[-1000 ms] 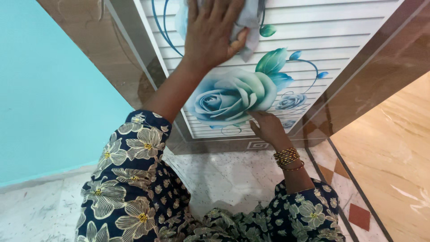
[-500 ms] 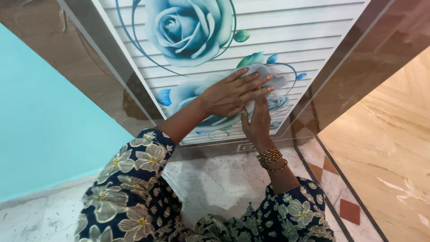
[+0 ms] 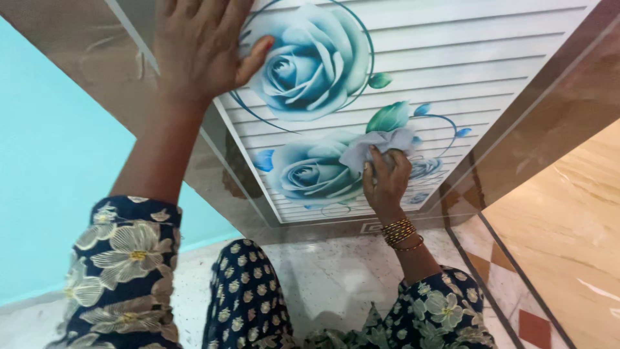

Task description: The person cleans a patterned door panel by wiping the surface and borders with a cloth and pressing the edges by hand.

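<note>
Head view: you face a door panel [image 3: 452,58] printed with blue roses.
Your right hand [image 3: 385,182]: grasping a grey cloth [image 3: 378,145] against the panel.
Your left hand [image 3: 197,42]: released, palm flat on the panel.

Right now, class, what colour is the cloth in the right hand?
Pale grey-blue cloth, seen in the head view.

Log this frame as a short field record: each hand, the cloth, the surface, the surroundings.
left hand: flat, fingers spread, pressed on the door panel's upper left by the upper rose
right hand: grip closed on the cloth, bangles on the wrist
cloth: pale grey, bunched against the lower rose
door panel: white, slatted, blue rose print
surroundings: turquoise wall at left, speckled floor below
</note>
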